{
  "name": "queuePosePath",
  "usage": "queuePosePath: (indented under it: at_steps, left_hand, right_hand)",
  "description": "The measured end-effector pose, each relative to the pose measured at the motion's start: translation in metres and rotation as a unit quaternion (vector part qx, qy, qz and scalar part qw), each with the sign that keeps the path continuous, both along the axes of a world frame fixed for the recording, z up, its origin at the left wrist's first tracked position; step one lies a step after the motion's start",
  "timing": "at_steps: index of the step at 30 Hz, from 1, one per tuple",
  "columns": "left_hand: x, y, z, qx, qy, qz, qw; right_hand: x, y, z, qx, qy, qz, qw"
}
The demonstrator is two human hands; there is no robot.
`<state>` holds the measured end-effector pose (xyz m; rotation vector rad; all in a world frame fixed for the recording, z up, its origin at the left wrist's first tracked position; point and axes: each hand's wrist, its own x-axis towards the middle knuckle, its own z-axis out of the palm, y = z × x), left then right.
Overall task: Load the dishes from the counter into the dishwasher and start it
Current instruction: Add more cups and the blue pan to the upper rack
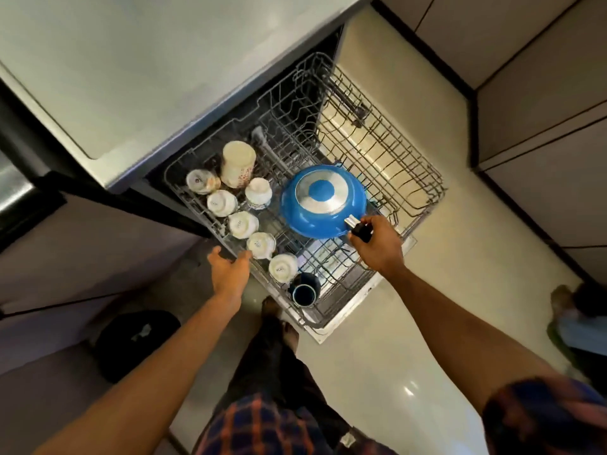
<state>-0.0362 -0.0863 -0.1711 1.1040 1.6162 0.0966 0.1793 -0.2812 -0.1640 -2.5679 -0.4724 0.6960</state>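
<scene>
A blue pan [323, 201] with a silver base sits mid-frame beside white cups [243, 224]; plaid blue-orange shirt [259, 425] at bottom.

Small printed marks on upturned cup bases [282, 267], too blurred to read.

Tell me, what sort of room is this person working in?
Most likely a home kitchen: a wire dishwasher rack pulled out beneath a counter, upturned white cups standing in it, and a blue pan that the right hand grips by its handle.
</scene>
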Motion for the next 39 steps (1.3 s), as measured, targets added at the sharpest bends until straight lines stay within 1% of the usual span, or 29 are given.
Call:
queuePosePath:
  at_steps: [3,6,11,18,21,23,26,30,33,39]
  left_hand:
    - [0.004,0.009,-0.013,-0.007,0.001,0.002,1.0]
    - [0.005,0.015,-0.022,-0.015,-0.006,0.012,1.0]
    - [0.002,0.018,-0.035,-0.038,-0.007,0.026,0.999]
    - [0.0,0.02,-0.042,-0.03,-0.016,0.03,0.999]
    - [-0.003,0.021,-0.044,-0.011,-0.027,0.032,0.999]
    - [-0.004,0.022,-0.043,0.007,-0.03,0.021,0.999]
    - [-0.004,0.022,-0.041,0.018,-0.036,0.007,0.999]
    - [-0.003,0.02,-0.041,0.043,-0.046,0.011,0.998]
    - [-0.001,0.017,-0.042,0.051,-0.046,0.017,0.997]
    - [0.001,0.018,-0.044,0.075,-0.044,0.031,0.996]
  right_hand:
    - [0.006,0.002,-0.007,-0.021,-0.014,0.038,0.999]
    - [0.004,0.002,-0.015,-0.014,-0.014,0.068,0.997]
    - [0.001,0.011,-0.022,-0.007,-0.019,0.082,0.996]
    - [-0.005,0.01,-0.023,0.02,-0.031,0.002,0.999]
    - [-0.001,0.013,-0.024,0.051,-0.017,-0.052,0.997]
    - [0.007,0.015,-0.025,0.058,-0.005,-0.058,0.997]
    - [0.026,0.02,-0.026,0.038,-0.012,-0.026,0.999]
    - [0.058,0.026,-0.025,0.005,-0.032,0.053,0.998]
    - [0.075,0.029,-0.029,-0.019,-0.028,0.111,0.993]
    - [0.103,0.031,-0.041,-0.052,-0.047,0.186,0.98]
